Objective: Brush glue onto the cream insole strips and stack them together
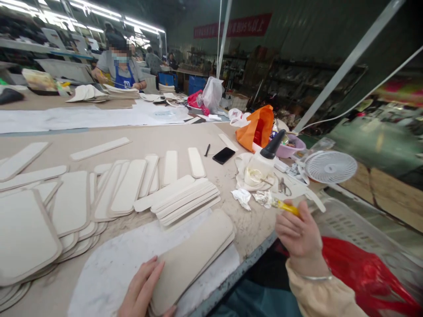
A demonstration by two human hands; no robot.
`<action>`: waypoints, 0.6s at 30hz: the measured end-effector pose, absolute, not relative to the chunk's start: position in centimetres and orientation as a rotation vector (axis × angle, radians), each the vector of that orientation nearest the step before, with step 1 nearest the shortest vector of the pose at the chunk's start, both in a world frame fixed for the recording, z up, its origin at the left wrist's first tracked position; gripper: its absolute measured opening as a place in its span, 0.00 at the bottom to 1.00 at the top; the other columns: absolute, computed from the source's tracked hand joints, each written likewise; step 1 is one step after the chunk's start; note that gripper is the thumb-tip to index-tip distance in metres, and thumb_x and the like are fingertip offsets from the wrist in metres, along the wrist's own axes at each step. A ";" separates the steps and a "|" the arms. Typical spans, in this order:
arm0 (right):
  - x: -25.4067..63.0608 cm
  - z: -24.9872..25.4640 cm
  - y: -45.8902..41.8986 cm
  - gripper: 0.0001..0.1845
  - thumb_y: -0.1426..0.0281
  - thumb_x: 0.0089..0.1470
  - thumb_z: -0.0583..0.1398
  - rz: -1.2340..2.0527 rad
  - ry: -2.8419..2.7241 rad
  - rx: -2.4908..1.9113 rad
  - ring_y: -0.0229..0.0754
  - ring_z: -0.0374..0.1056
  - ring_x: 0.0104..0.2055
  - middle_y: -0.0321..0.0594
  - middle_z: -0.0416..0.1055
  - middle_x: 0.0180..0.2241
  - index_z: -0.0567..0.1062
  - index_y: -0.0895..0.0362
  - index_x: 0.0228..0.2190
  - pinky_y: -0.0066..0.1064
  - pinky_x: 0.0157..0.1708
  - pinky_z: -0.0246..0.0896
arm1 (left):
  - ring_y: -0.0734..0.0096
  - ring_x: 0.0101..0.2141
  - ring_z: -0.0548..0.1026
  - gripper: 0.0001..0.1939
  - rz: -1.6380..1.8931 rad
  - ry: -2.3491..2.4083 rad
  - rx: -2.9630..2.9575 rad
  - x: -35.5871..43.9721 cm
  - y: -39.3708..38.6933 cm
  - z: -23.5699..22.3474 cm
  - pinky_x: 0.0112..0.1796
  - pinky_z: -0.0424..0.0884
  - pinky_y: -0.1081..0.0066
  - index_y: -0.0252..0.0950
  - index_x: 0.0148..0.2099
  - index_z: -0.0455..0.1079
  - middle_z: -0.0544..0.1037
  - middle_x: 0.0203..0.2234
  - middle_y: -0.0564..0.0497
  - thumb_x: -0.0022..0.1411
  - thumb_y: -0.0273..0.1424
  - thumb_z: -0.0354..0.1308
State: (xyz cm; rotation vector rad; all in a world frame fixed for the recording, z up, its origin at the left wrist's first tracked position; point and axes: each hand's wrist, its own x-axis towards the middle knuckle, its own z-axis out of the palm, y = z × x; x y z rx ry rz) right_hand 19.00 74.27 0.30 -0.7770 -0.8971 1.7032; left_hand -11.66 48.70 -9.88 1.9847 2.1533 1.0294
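Note:
My right hand (pixel 299 231) is closed around the yellow handle of a brush (pixel 287 207), over the table's right edge. The brush's far end lies by a crumpled, shiny wrapping (pixel 263 198), and its bristles cannot be made out. My left hand (pixel 142 286) grips the near end of a small stack of long beige panels (pixel 194 253), fingers along the left side and thumb at the near edge. Under these panels lies a white sheet (pixel 109 259). Just beyond them is a pile of pale strips (pixel 187 200) with rounded corners.
Overlapping pale panels (pixel 69 202) cover the table's left. Ahead lie a phone (pixel 224 155) and a pen-like tool (pixel 207 150). To the right are a black-topped white container (pixel 262 165), scissors (pixel 284 187), an orange bag (pixel 256 127) and a white fan (pixel 330 167). A person (pixel 120 70) works across the table.

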 end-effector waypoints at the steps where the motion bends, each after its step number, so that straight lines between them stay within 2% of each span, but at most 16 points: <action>1: 18.4 0.0 73.0 0.17 0.55 0.63 0.49 1.758 -0.829 -0.767 0.34 0.24 0.17 0.24 0.31 0.14 0.71 0.51 0.33 0.20 0.10 0.28 | 0.51 0.55 0.66 0.39 1.009 2.150 1.984 -11.5 48.7 -9.5 0.56 0.65 0.54 0.44 0.67 0.49 0.64 0.57 0.42 0.56 0.36 0.60; 4: 16.0 -1.1 69.7 0.19 0.54 0.62 0.49 1.981 -0.712 -0.754 0.33 0.23 0.16 0.23 0.31 0.13 0.72 0.52 0.33 0.20 0.10 0.26 | 0.51 0.58 0.62 0.39 0.960 2.141 1.935 -10.9 48.5 -8.4 0.56 0.64 0.53 0.39 0.67 0.47 0.61 0.58 0.39 0.57 0.33 0.59; 9: 11.6 -2.4 65.4 0.21 0.51 0.60 0.50 2.309 -0.825 -0.755 0.32 0.34 0.15 0.26 0.44 0.10 0.71 0.54 0.34 0.22 0.13 0.35 | 0.51 0.59 0.59 0.42 1.015 2.048 1.823 -10.6 48.4 -7.7 0.58 0.60 0.51 0.36 0.66 0.45 0.60 0.58 0.37 0.54 0.31 0.61; 14: 8.7 -2.8 62.3 0.21 0.51 0.62 0.49 2.394 -1.085 -0.775 0.30 0.41 0.14 0.27 0.55 0.11 0.68 0.55 0.38 0.22 0.15 0.35 | 0.51 0.58 0.60 0.46 1.069 2.031 1.743 -10.6 48.5 -7.4 0.58 0.58 0.49 0.37 0.67 0.40 0.62 0.57 0.38 0.52 0.30 0.62; 18: 7.2 -3.0 61.3 0.21 0.51 0.61 0.49 2.366 -1.284 -0.796 0.29 0.43 0.13 0.27 0.59 0.12 0.66 0.56 0.39 0.22 0.14 0.35 | 0.51 0.57 0.61 0.48 1.120 1.999 1.712 -10.5 48.6 -7.6 0.58 0.58 0.48 0.36 0.68 0.37 0.63 0.55 0.38 0.53 0.31 0.63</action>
